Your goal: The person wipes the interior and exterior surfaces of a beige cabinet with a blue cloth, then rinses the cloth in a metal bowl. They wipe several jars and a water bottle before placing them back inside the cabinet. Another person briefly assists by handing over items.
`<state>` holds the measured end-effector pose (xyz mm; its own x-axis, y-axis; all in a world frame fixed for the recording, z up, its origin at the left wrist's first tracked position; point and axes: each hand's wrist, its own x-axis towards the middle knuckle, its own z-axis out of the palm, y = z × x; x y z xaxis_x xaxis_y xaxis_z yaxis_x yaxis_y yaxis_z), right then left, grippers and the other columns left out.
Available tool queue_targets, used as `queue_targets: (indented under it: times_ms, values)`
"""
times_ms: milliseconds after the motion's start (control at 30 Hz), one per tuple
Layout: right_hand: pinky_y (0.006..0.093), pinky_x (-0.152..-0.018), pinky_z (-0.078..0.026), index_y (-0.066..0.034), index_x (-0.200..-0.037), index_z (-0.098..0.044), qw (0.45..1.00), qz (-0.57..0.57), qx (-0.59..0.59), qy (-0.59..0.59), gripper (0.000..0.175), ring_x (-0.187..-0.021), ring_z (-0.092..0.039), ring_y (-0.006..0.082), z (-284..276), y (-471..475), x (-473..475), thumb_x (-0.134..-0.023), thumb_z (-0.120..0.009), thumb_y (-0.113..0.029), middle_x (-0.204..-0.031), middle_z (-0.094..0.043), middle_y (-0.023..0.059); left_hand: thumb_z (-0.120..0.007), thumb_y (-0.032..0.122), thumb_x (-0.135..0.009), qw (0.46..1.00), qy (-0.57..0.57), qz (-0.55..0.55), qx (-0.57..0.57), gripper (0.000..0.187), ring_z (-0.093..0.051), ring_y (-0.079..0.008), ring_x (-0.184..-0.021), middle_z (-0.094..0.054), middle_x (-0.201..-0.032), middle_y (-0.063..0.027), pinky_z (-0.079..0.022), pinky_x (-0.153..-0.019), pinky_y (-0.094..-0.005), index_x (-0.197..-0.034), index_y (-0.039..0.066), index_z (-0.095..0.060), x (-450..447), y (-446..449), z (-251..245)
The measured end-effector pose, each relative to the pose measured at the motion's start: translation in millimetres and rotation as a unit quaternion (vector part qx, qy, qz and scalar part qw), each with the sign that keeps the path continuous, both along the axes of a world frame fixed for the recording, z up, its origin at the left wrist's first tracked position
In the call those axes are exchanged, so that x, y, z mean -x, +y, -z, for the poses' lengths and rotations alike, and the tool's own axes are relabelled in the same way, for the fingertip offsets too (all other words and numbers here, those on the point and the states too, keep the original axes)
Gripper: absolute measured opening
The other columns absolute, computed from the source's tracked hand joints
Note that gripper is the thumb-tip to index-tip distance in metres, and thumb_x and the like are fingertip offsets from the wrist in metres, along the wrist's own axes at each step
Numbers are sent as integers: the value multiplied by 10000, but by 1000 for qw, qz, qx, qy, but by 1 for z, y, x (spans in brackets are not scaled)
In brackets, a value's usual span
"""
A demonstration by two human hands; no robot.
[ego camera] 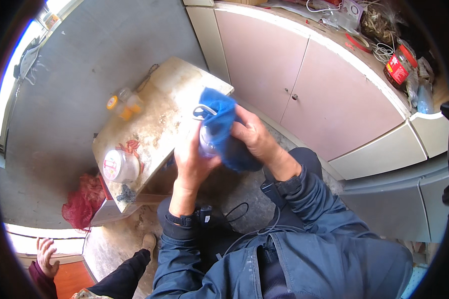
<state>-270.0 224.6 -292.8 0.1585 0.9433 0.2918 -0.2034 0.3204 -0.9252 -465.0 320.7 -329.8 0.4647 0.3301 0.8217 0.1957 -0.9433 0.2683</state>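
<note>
A clear container (206, 144), partly covered and slightly blurred, is gripped in my left hand (190, 157). My right hand (256, 134) clasps a blue cloth (219, 116) that wraps over the container's top and side. The cloth's lower end hangs below my right hand. A white loop (204, 108) pokes out by the cloth's upper left; whether it belongs to the container or the cloth I cannot tell. Both hands are in front of my lap, beside the near edge of a stained low table (157, 108).
On the table are a white-lidded jar (121, 166), small red pieces (131, 147), a dark scrubber-like lump (126, 193) and yellow-lidded jars (124, 106). A red mesh bag (83, 202) sits beyond its left end. Pink cabinets (262, 56) stand right. Another person's hand (46, 256) shows lower left.
</note>
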Motion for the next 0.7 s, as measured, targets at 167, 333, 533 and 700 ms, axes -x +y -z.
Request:
queue_targets:
  times_ms: [167,333,533,700]
  values:
    - [341,-1108,-553,-3,-1467,-660,992,-9,38,119,471,-1218,-690,166,13,4,-4,-1158,-625,-357,-1333,-738,66,-982,163,-647,999,17,-13,-49,932,-728,-456,-1111,-729,-1272,-226,-609,-951,-515,-1485,5,-607,-8,-4,0]
    - [359,-1109,-554,-34,-1430,-687,964,95,36,244,462,-1182,-704,158,33,18,-4,-1190,-546,-402,-1329,-747,53,-963,149,-626,999,25,-24,-8,877,-724,-447,-1077,-726,-1242,-224,-612,-934,-499,-1429,-9,-648,-17,-7,-7]
    - [400,-1228,-438,-71,-1605,-527,997,49,-15,52,651,-1437,-539,222,33,-3,12,-1058,-778,-317,-1489,-644,68,-881,94,-745,996,-7,-63,-57,700,-722,-458,-1081,-732,-1219,-233,-607,-944,-515,-1398,-28,-658,-20,0,-8]
    - [392,-1228,-456,-70,-1647,-483,986,23,-3,166,667,-1393,-591,204,42,3,20,-1063,-783,-186,-1495,-642,60,-654,-66,-766,990,18,-113,-87,653,-706,-498,-1151,-704,-1292,-272,-594,-1009,-549,-1419,-35,-642,-19,-4,-4]
